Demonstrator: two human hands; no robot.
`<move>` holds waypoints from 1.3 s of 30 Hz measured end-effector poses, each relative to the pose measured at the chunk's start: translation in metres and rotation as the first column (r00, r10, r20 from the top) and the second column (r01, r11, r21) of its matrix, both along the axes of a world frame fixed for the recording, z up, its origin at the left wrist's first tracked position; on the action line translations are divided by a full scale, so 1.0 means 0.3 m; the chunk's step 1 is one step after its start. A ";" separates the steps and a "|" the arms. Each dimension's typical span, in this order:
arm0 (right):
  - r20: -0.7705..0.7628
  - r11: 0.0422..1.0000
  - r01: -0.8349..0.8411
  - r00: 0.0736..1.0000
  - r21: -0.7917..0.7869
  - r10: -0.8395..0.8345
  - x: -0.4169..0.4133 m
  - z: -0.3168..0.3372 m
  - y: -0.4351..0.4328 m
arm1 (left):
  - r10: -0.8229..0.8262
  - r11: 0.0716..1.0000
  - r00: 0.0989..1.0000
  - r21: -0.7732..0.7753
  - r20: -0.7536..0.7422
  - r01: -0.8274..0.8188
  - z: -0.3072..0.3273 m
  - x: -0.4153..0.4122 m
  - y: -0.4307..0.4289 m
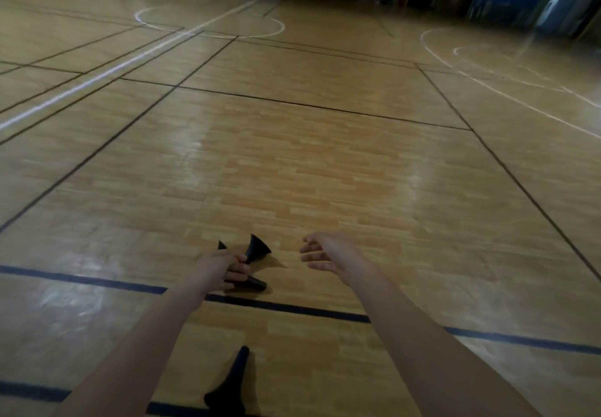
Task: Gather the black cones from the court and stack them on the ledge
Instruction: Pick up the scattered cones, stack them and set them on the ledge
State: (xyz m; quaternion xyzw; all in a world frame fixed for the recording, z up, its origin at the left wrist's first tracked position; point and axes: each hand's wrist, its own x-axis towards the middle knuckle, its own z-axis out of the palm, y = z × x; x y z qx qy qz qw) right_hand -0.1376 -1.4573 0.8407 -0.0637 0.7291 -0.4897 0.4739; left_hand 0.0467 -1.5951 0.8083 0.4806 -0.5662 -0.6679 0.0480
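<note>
black cones (252, 263) gripped in left hand (216, 270), low over court floor (325, 172) near a dark line. right hand (325, 254) spread wide, holding nothing. another cone (232, 384) lies by bottom edge. gathering step; prob next: grab that one, no ledge in view.
</note>
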 end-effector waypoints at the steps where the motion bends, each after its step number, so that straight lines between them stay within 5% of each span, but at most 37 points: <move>1: 0.006 1.000 -0.022 1.000 0.005 0.022 -0.007 -0.003 -0.040 | 0.024 1.000 1.000 0.011 -0.001 -0.024 0.005 0.005 -0.029; 11: -0.015 0.902 -0.421 0.905 0.091 0.424 -0.001 -0.098 -0.611 | 0.293 0.954 0.952 -0.088 0.085 -0.286 -0.079 0.199 -0.267; 19: 0.073 0.693 -0.710 0.703 0.127 0.707 -0.102 -0.260 -0.947 | 0.624 0.773 0.733 -0.078 0.273 -0.629 -0.150 0.145 -0.263; 26: 0.075 0.496 -0.835 0.525 0.239 0.848 -0.085 -0.441 -1.020 | 0.653 0.694 0.628 -0.001 0.423 -0.720 -0.279 0.133 -0.187; 39: 0.049 0.289 -0.876 0.333 0.386 0.942 -0.011 -1.067 -1.020 | 0.544 0.701 0.643 0.129 0.539 -0.701 -0.814 0.207 -0.184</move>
